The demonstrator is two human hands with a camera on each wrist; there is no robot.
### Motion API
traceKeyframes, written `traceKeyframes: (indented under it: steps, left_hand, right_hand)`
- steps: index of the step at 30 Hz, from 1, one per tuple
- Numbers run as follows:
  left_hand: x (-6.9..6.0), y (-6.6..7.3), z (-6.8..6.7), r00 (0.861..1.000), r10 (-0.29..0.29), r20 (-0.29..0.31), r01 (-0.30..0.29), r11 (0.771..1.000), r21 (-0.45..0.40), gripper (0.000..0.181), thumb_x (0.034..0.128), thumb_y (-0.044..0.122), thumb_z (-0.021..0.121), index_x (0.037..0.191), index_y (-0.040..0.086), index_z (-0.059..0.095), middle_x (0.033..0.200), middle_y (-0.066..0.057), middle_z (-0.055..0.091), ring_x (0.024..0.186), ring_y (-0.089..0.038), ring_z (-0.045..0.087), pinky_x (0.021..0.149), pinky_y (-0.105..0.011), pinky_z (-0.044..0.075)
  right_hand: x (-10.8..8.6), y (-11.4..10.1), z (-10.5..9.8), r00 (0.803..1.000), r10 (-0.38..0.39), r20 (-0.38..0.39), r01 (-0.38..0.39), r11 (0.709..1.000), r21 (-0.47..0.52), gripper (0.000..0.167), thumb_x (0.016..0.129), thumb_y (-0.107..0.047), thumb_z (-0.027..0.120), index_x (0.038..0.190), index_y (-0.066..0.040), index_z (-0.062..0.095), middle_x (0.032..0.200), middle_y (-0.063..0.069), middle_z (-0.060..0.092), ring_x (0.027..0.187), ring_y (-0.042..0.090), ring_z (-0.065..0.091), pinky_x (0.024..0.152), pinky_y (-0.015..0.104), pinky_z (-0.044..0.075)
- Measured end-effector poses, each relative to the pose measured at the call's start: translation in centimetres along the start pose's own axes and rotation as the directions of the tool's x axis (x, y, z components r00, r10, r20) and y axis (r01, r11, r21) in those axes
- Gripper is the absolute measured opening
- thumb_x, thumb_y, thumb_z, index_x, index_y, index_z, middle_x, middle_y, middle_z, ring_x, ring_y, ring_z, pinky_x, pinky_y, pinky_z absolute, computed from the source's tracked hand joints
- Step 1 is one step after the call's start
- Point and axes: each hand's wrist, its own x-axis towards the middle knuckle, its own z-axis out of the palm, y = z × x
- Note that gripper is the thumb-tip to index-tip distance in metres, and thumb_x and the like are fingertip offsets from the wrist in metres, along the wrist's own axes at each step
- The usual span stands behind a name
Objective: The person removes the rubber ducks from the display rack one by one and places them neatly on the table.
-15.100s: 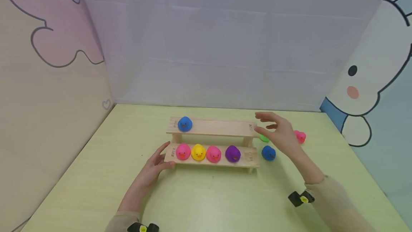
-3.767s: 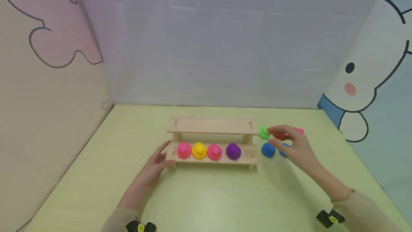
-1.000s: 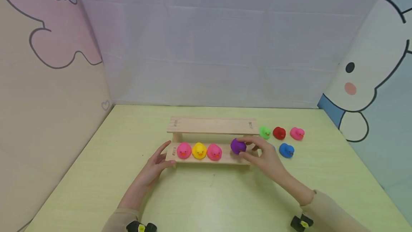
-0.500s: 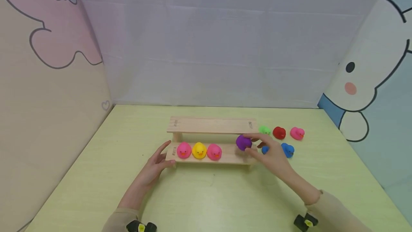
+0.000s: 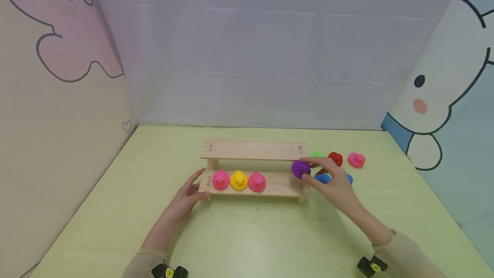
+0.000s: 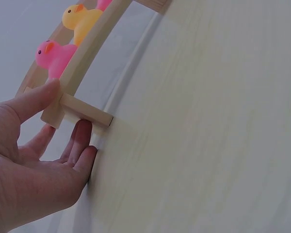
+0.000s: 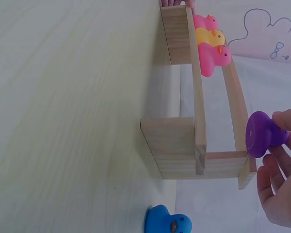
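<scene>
My right hand (image 5: 335, 187) pinches a purple rubber duck (image 5: 300, 169) between thumb and fingers, raised over the right end of a two-tier wooden stand. The right wrist view shows the duck's flat base (image 7: 255, 135) off the wood. Along the lower shelf (image 5: 278, 184) sit a pink duck (image 5: 221, 180), a yellow duck (image 5: 239, 180) and another pink duck (image 5: 257, 182). The upper shelf (image 5: 254, 151) is bare. At the lower shelf's left end, my left hand (image 5: 183, 200) holds the stand, thumb (image 6: 36, 101) against its front edge.
On the table right of the stand are a green duck (image 5: 317, 154), a red duck (image 5: 335, 158), a pink duck (image 5: 356, 160) and two blue ducks, one (image 5: 323, 178) partly behind my right hand. A pale wall (image 5: 254, 63) rises behind the table (image 5: 247, 239).
The purple duck has risen off the lower shelf and moved right in my right hand. Earlier, a blue duck left the upper shelf for the table. My left hand stays put.
</scene>
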Motion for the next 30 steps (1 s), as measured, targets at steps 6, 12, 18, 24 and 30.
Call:
traceKeyframes:
  steps: [6,12,18,24,30]
  left_hand:
    - [0.0,0.0,0.0,1.000,0.006,0.001,-0.006,1.000,0.001,0.077,0.0935,0.015,0.065,0.156,0.034,0.023,0.149,-0.021,0.043,0.129,-0.027,0.051,0.121,-0.057,0.019]
    - [0.0,-0.2,-0.1,1.000,0.014,0.002,-0.014,1.000,0.000,0.077,0.0935,0.014,0.065,0.156,0.032,0.024,0.150,-0.021,0.043,0.130,-0.027,0.050,0.121,-0.056,0.020]
    - [0.0,-0.3,-0.1,1.000,0.015,-0.002,-0.015,1.000,0.002,0.077,0.0937,0.014,0.064,0.156,0.033,0.024,0.149,-0.020,0.044,0.127,-0.026,0.051,0.121,-0.056,0.020]
    - [0.1,-0.2,0.0,1.000,0.013,-0.003,-0.013,1.000,0.004,0.077,0.0935,0.014,0.064,0.156,0.033,0.024,0.148,-0.020,0.044,0.125,-0.024,0.052,0.120,-0.053,0.022]
    - [0.1,-0.2,0.0,1.000,0.009,-0.005,-0.009,1.000,0.000,0.077,0.0934,0.014,0.065,0.156,0.033,0.024,0.149,-0.020,0.043,0.127,-0.026,0.051,0.121,-0.055,0.021]
  right_hand:
    - [0.0,0.5,-0.5,0.999,-0.044,-0.031,0.042,0.998,-0.046,0.043,0.084,-0.013,0.078,0.125,-0.021,0.067,0.109,-0.002,0.069,0.098,-0.004,0.054,0.077,0.021,0.052]
    - [0.0,0.8,-1.2,0.998,-0.052,-0.033,0.051,0.998,-0.038,0.042,0.083,-0.011,0.078,0.124,-0.019,0.068,0.107,0.000,0.069,0.097,-0.007,0.053,0.076,0.019,0.050]
    - [-0.1,1.3,-2.0,0.998,-0.043,-0.037,0.041,0.998,-0.052,0.041,0.084,-0.011,0.078,0.123,-0.019,0.068,0.104,0.000,0.070,0.097,-0.009,0.052,0.077,0.017,0.050]
    - [-0.4,1.9,-2.9,0.999,-0.023,-0.031,0.021,0.999,-0.048,0.041,0.085,-0.012,0.076,0.125,-0.018,0.067,0.109,0.003,0.070,0.099,-0.010,0.053,0.077,0.014,0.050]
    - [-0.9,3.1,-3.9,0.998,-0.003,-0.062,-0.001,0.999,-0.053,0.043,0.086,-0.009,0.076,0.127,-0.016,0.066,0.110,0.005,0.067,0.099,-0.007,0.053,0.077,0.010,0.049]
